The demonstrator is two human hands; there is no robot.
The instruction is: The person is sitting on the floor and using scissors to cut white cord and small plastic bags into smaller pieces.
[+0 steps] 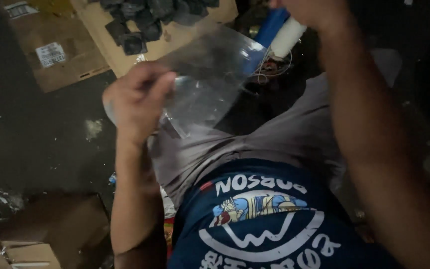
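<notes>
Head view. Dim, grainy, blurred at the edges. Right hand (314, 11) cut off by the top edge, only knuckles and wrist showing; fingers closed round a white cylindrical roll with a blue part (280, 34), though the exact hold hard to make out. Thin pale cord (269, 67) dangling under that roll, tangled, ends lost in shadow. Contents of the clear plastic bag (210, 79) impossible to tell, its lower corner (175, 128) blurred against grey trousers (274, 134).

Clear plastic bag held between both hands, above the lap, stretched slantwise from lower left up toward the roll. Beyond the bag, a flattened tan cardboard sheet (125, 55) carrying a heap of small dark square parts (145, 20), the heap cut by the top edge. Left of the bag, dark floor (36, 139), open, strewn with pale scraps. Below and left of the bag, a brown cardboard box (60, 229), partly out of frame.

Left hand (138, 99) raised, back toward the camera, thumb and fingers pinched shut on the bag's near edge, forearm rising steeply from below. Right forearm reaching long and straight up past the bag.
</notes>
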